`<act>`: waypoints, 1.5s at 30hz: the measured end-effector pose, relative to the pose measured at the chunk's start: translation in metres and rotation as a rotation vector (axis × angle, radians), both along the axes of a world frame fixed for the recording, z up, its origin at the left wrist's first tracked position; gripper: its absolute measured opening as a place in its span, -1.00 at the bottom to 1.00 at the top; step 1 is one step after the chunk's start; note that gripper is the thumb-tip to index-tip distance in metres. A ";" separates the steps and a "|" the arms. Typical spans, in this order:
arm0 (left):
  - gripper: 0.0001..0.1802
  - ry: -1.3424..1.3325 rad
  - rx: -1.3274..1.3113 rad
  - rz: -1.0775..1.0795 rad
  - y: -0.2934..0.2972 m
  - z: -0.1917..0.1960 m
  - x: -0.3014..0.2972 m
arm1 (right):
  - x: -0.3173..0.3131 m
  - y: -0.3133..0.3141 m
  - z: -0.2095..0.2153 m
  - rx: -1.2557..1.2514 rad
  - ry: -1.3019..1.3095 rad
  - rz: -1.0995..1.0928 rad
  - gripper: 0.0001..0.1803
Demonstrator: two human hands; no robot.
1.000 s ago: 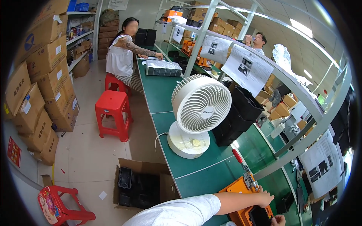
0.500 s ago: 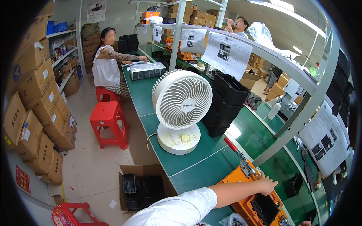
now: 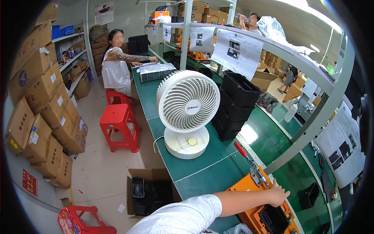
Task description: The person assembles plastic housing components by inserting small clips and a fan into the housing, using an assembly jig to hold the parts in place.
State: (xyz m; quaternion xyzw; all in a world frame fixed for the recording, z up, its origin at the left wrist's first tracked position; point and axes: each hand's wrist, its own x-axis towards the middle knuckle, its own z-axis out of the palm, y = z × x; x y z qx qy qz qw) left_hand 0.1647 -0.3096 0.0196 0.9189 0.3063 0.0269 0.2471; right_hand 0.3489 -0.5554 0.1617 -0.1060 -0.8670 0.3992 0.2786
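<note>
My left hand (image 3: pixel 277 195) reaches across from the lower edge and rests on an orange clamping fixture (image 3: pixel 239 185). Its visible fingers are spread apart, though the underside of the hand is hidden. Just below the hand, a black plastic box (image 3: pixel 274 219) sits in the fixture with its open side up. Beside the hand is a metal toggle clamp (image 3: pixel 258 176) with a red handle (image 3: pixel 240 149) slanting up and away. My right hand is out of the picture.
A white fan (image 3: pixel 188 113) stands on the green bench (image 3: pixel 202 171), beside stacked black bins (image 3: pixel 233 113). An open carton (image 3: pixel 150 173) with black parts and red stools (image 3: pixel 117 117) stand on the floor. A seated person (image 3: pixel 117 66) works farther along; another person (image 3: pixel 251 23) holds a bottle behind the shelf.
The view has turned slightly, so most things sit a little farther right. Fingertips at the lower right edge have gone out of view. My left hand stays on the fixture.
</note>
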 end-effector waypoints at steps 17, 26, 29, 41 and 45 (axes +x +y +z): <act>-0.29 -0.051 0.039 -0.006 -0.001 -0.009 -0.001 | 0.084 -0.026 -0.108 -0.065 -0.896 -2.157 -0.84; -0.37 -0.130 0.128 0.076 -0.001 -0.020 -0.012 | 0.000 -0.027 -0.101 -0.308 -0.725 -1.054 -0.86; -0.69 -0.440 0.239 0.010 -0.033 -0.010 -0.009 | -0.047 -0.029 -0.120 -0.146 -0.822 -0.905 -0.84; -0.83 -0.152 0.187 -0.472 -0.164 -0.117 -0.019 | -0.091 -0.011 -0.182 0.021 -0.924 -1.242 -0.67; -0.84 -0.183 0.194 -0.444 -0.156 -0.108 -0.023 | -0.085 -0.019 -0.184 0.029 -0.737 -1.215 -0.71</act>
